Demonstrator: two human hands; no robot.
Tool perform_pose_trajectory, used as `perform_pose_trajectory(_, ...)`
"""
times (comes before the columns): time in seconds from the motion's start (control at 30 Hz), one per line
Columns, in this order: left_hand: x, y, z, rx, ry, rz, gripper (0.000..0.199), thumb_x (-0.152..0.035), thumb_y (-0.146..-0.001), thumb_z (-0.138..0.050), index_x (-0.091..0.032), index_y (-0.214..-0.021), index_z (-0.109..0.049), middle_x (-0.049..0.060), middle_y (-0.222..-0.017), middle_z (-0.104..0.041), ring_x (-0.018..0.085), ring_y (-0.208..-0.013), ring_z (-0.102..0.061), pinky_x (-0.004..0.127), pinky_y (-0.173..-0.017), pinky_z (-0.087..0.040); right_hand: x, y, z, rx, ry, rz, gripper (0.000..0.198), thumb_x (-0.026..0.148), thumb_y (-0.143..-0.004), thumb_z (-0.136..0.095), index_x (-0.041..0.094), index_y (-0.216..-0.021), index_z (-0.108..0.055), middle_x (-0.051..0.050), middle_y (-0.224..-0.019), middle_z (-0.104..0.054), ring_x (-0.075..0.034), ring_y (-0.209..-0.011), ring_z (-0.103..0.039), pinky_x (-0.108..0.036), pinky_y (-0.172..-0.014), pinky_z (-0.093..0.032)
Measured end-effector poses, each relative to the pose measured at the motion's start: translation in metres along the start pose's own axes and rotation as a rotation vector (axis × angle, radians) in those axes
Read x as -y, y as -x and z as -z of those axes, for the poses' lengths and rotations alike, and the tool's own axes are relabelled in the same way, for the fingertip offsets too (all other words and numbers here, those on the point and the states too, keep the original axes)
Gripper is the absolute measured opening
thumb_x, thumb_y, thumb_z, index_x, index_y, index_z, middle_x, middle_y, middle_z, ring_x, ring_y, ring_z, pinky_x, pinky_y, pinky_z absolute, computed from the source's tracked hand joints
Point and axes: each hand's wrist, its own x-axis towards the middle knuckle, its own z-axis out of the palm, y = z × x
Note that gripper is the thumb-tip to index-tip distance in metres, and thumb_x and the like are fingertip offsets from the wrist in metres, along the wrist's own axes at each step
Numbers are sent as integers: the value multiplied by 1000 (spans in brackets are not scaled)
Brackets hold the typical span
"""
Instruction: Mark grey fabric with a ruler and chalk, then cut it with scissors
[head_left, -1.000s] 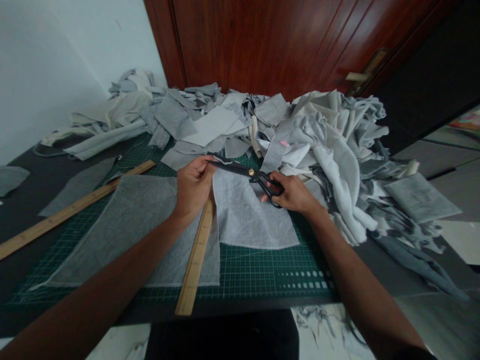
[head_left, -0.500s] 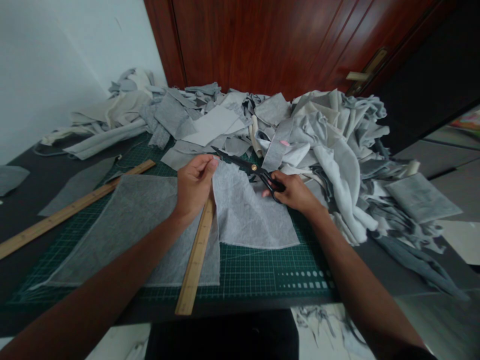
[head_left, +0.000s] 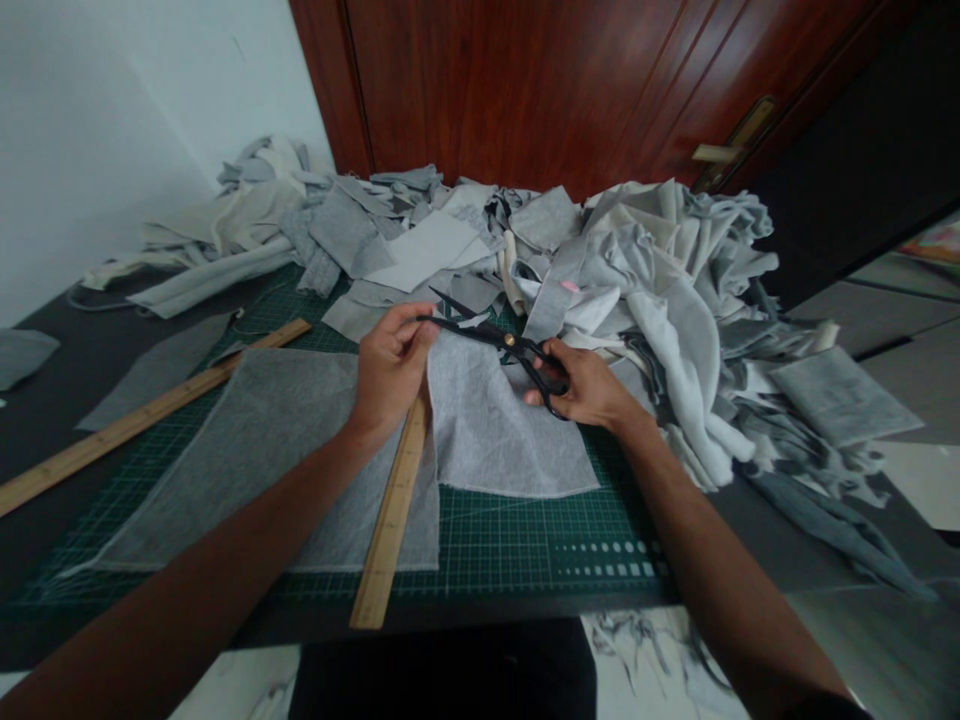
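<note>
My right hand (head_left: 585, 382) grips the handles of black scissors (head_left: 510, 341), whose blades point left and stand apart. Between the blades lies the top edge of a light grey fabric piece (head_left: 502, 430). Pinched in my left hand (head_left: 394, 365) is the upper left corner of that piece, close to the blade tips. A wooden ruler (head_left: 394, 520) runs from beneath my left hand to the table's front edge. It rests on a larger, darker grey fabric piece (head_left: 300, 400), which my left forearm crosses above.
Underneath is a green cutting mat (head_left: 510, 540) on a dark table. Another wooden ruler (head_left: 157, 412) lies slanted at left. Heaped grey and white fabric scraps (head_left: 637, 270) line the back and right, before a brown door (head_left: 510, 90). More scraps (head_left: 637, 650) lie on the floor.
The scissor blades have spread apart, with the lower blade now showing in front of the fabric's top edge. My left hand keeps its pinch, almost unmoved.
</note>
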Motion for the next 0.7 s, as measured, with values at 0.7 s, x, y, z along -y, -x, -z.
perform_pose_trajectory(0.7,-5,-1,-3,9,48,16,22,-37,-91,-74,-17,-99,-71,2,-81,-77,13,-69,-67,23,-64,-50,2,-2,-3,-45,18,51,34,40,-80,-79,22,-84,-52,7,-63,-45,-10,-54,-37,-27,-58,-25)
